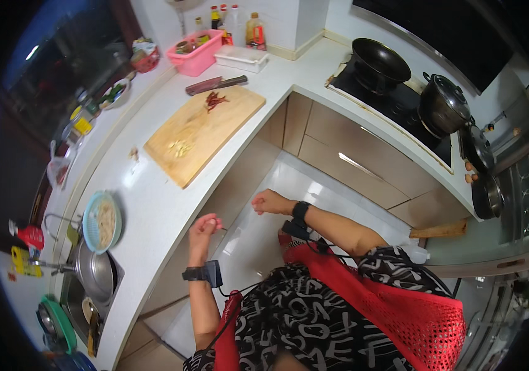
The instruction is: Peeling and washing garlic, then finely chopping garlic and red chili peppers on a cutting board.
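My left hand (205,228) hovers beside the front edge of the white countertop (148,222), fingers loosely curled and apart, holding nothing. Over the floor, my right hand (271,203) is also empty, its fingers half bent and slightly apart. A wooden cutting board (208,134) lies on the counter ahead of both hands. On it are a small pile of chopped pale pieces, probably garlic (180,148), and cut dried red chilies (215,100). A cleaver (215,85) with a dark handle rests just behind the board's far edge.
A light-blue colander (118,222) of pale food stands beside the sink (72,297), which holds a metal pan (95,273). A black wok (380,62) and lidded pot (445,104) sit on the stove (394,104). Behind the board are a pink basket (195,60) and several bottles (255,32).
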The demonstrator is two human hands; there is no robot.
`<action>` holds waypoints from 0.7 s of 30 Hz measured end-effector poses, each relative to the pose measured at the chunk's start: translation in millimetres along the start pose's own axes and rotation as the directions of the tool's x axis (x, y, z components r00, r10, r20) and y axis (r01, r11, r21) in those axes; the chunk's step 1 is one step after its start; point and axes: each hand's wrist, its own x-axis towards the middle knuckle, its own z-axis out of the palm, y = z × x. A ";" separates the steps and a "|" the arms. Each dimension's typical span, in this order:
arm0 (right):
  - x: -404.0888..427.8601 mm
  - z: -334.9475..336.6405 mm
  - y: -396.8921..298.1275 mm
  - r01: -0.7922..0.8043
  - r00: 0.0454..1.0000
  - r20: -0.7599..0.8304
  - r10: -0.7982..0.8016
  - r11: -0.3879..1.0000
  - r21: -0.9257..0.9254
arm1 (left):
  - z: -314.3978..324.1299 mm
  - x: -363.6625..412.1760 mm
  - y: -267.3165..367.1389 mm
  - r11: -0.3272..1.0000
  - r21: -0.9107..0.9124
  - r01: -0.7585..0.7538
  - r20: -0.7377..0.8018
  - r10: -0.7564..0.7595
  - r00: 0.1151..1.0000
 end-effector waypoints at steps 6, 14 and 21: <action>66.0 -71.1 -40.7 0.093 0.995 -0.029 -0.097 0.989 -0.113 | 23.5 46.0 45.4 0.996 0.012 -0.089 -0.173 0.089 0.981; 146.0 -107.4 -83.9 0.353 0.921 -0.043 -0.387 0.875 -0.330 | 13.3 73.1 77.5 0.996 0.061 -0.068 -0.384 0.086 0.919; 230.8 -169.6 -141.7 0.413 0.716 -0.193 -0.671 0.630 -0.657 | -30.4 115.5 102.9 0.981 0.135 -0.136 -0.488 0.186 0.853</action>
